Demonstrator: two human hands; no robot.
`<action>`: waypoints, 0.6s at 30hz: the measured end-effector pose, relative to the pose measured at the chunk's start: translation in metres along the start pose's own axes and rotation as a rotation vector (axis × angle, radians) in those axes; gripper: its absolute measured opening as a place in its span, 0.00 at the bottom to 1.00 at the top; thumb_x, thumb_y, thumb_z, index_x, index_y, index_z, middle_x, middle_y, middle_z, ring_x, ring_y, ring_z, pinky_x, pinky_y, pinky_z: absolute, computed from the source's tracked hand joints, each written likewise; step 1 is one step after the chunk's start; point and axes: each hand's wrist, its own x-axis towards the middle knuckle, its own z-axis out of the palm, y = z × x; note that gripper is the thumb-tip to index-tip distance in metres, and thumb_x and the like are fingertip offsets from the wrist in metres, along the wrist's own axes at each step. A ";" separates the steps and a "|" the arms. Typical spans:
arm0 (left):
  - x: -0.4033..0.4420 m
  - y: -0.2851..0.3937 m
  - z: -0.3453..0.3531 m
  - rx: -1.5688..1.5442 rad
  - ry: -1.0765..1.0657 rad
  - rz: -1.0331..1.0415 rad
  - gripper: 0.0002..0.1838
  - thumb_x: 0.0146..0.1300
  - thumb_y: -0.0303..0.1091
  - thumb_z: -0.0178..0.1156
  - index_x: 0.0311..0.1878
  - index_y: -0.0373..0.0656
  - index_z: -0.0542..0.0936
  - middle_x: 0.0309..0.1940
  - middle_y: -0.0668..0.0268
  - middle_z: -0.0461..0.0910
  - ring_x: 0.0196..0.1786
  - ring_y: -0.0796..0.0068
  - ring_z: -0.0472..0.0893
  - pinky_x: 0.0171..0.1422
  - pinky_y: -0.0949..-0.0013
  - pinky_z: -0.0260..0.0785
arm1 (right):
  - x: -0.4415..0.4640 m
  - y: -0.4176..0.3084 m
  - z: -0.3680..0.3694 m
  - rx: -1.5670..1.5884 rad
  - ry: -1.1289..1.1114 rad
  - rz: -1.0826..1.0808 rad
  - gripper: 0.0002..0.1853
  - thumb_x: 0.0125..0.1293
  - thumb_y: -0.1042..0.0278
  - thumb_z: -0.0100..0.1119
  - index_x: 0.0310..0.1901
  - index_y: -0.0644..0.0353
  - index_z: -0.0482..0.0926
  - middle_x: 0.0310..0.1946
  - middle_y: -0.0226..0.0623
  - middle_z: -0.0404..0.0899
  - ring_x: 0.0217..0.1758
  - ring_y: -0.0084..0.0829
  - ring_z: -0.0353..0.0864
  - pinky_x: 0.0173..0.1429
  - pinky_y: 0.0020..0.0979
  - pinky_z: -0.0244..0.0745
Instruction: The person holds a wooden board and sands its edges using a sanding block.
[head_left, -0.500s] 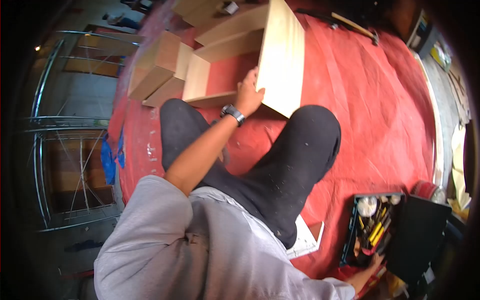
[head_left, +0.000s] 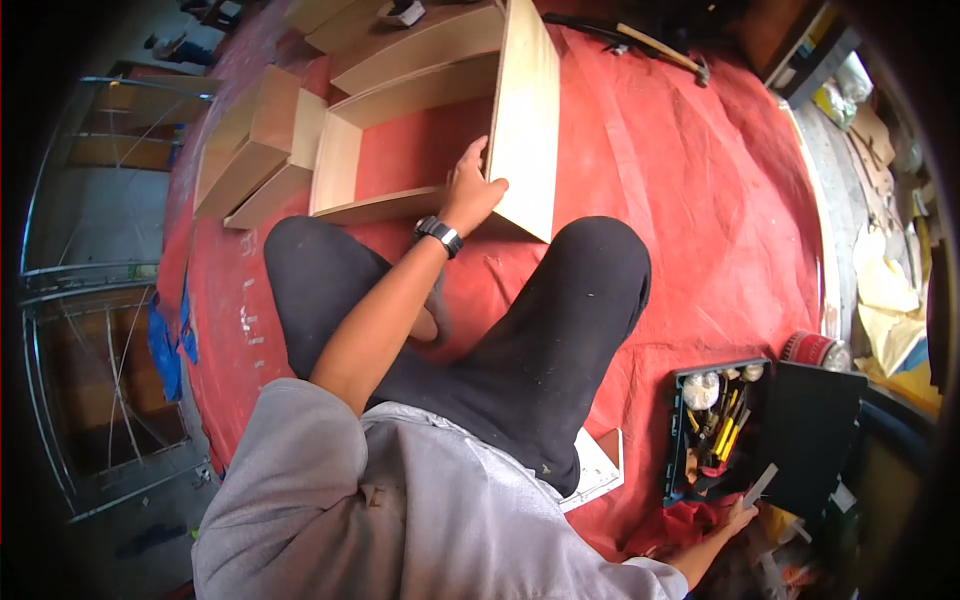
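Observation:
My left hand (head_left: 470, 190), with a watch on the wrist, grips the lower edge of a pale wooden panel (head_left: 528, 120). The panel stands upright against the right side of an open wooden frame (head_left: 340, 165) that lies on the red sheet. At the lower right, my right hand (head_left: 741, 512) holds a thin, light, flat strip (head_left: 761, 484) that points up and to the right. The strip is just beside an open toolbox (head_left: 673, 440) with yellow-handled tools (head_left: 728, 440) in it.
Wooden boxes (head_left: 255, 145) stand left of the frame. A hammer (head_left: 665, 52) lies on the red sheet (head_left: 700, 230) at the top. A white board (head_left: 597, 470) is beside my knee. Metal scaffolding (head_left: 40, 370) stands at far left, with a person (head_left: 180, 48) beyond.
My right hand has come away from the toolbox, and the light strip now shows in it. My left hand stays on the panel. The whole view has shifted slightly.

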 end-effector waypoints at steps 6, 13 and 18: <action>0.056 0.011 0.001 -0.022 -0.119 -0.080 0.47 0.59 0.48 0.74 0.74 0.26 0.71 0.62 0.42 0.85 0.60 0.56 0.87 0.67 0.59 0.77 | -0.091 -0.150 -0.092 0.558 0.239 0.009 0.32 0.72 0.47 0.70 0.64 0.67 0.76 0.49 0.45 0.84 0.44 0.35 0.85 0.45 0.37 0.81; 0.109 0.026 0.003 0.025 -0.169 -0.007 0.32 0.62 0.46 0.71 0.59 0.27 0.78 0.49 0.43 0.89 0.51 0.50 0.90 0.58 0.54 0.81 | -0.257 -0.575 -0.212 1.274 -0.262 -0.369 0.18 0.77 0.60 0.63 0.62 0.56 0.73 0.34 0.26 0.75 0.27 0.19 0.76 0.26 0.25 0.72; 0.101 0.029 0.028 0.053 -0.179 -0.193 0.37 0.72 0.38 0.55 0.79 0.27 0.61 0.70 0.34 0.74 0.71 0.30 0.73 0.79 0.42 0.63 | -0.333 -0.750 -0.223 1.305 -0.898 -0.530 0.24 0.73 0.73 0.69 0.65 0.59 0.69 0.40 0.28 0.79 0.36 0.17 0.77 0.37 0.22 0.72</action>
